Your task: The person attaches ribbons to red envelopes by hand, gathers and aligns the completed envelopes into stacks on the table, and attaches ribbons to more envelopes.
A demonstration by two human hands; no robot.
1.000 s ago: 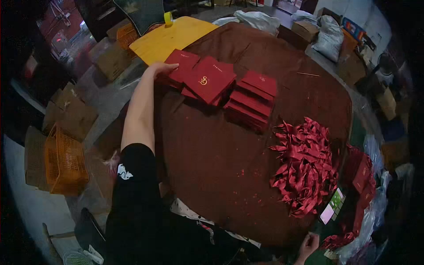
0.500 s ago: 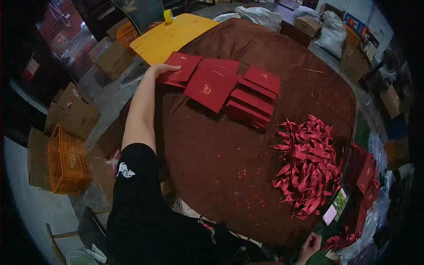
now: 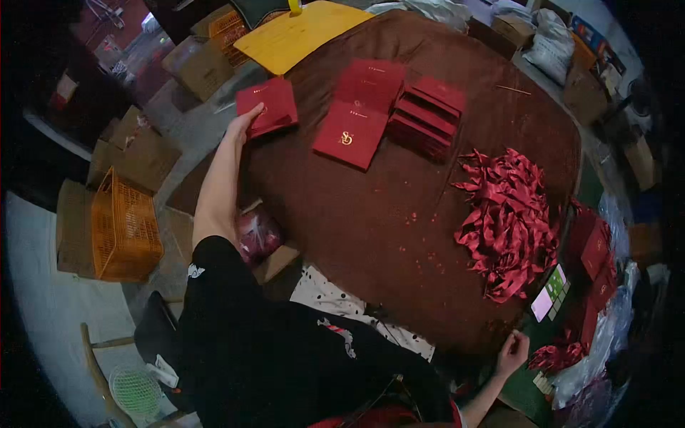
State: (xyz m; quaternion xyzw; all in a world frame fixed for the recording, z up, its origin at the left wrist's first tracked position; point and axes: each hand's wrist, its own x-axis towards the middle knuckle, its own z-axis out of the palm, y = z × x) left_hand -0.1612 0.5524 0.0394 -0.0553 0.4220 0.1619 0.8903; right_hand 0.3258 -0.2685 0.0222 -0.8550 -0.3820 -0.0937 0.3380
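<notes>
My left hand grips the edge of a small stack of flat red packets with gold print, thumb on top, at the table's far left side. To its right lie more red packets with a gold emblem, overlapping in a row. Beside these rises a tiered pile of red packets. My right hand is curled closed by the near right table edge. Whatever it may hold is hidden. Close to it are a phone with a lit screen and a heap of red satin ribbons.
A brown cloth covers the table, with small red bits scattered on it. A yellow board adjoins the far edge. Cardboard boxes and an orange crate stand at left. More red packets with ribbons lie at right.
My left hand has drawn its stack left, apart from the middle packets. The view has shifted, and more of the near table edge and an open box shows. My right hand stays curled.
</notes>
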